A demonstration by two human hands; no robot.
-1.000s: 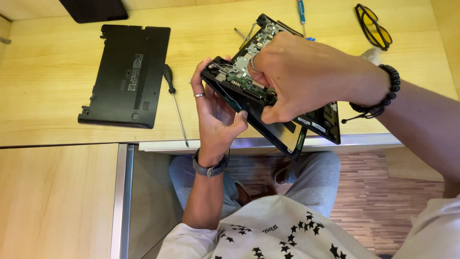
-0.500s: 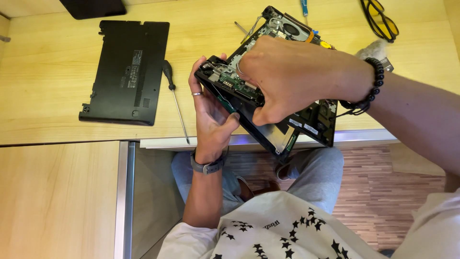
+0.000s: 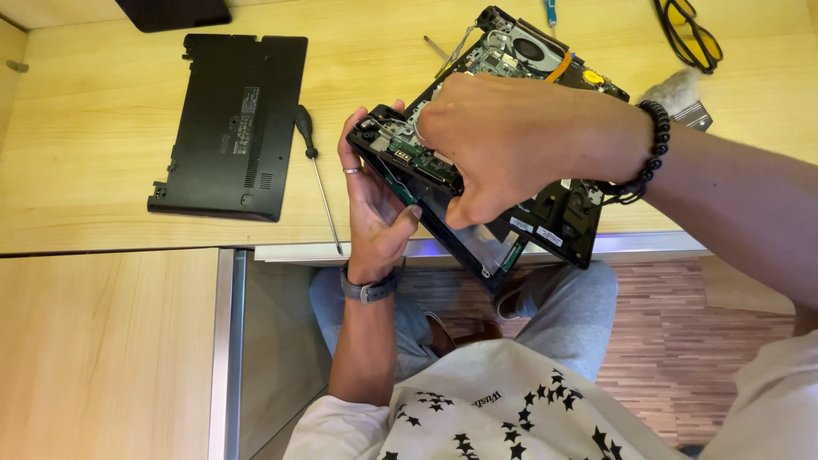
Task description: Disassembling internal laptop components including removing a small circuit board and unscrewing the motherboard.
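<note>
**Opened laptop held tilted over the tabletop edge, both hands on its exposed underside**

The opened laptop (image 3: 511,145) is lifted at its near corner and tilted, its far end toward 12 o'clock resting on or just above the light wooden tabletop (image 3: 102,153), its near corner overhanging the edge above the seated person's lap. The tilt turns the exposed circuit board toward the wearer's view. The left hand (image 3: 375,204), a ring on one finger and a watch at the wrist, cups the 9 o'clock corner from below, thumb pressed against the lower edge and fingers wrapped over the rim, acting as a support. The right hand (image 3: 511,140), a beaded bracelet at its wrist, lies over the middle of the board with fingers curled downward and thumb pointing to 6 o'clock; whether the fingertips pinch a part cannot be told, as the hand's back hides them. A cooling fan (image 3: 530,48) shows at the laptop's 12 o'clock end.

To the laptop's 9 o'clock, well apart, the removed black bottom cover (image 3: 230,123) lies flat. Between cover and laptop lies a long black-handled screwdriver (image 3: 317,170), shaft pointing to 6 o'clock, kept near the left hand. A blue-handled tool (image 3: 551,12) lies at 12 o'clock, and yellow-lensed glasses (image 3: 688,34) at 2 o'clock
</note>
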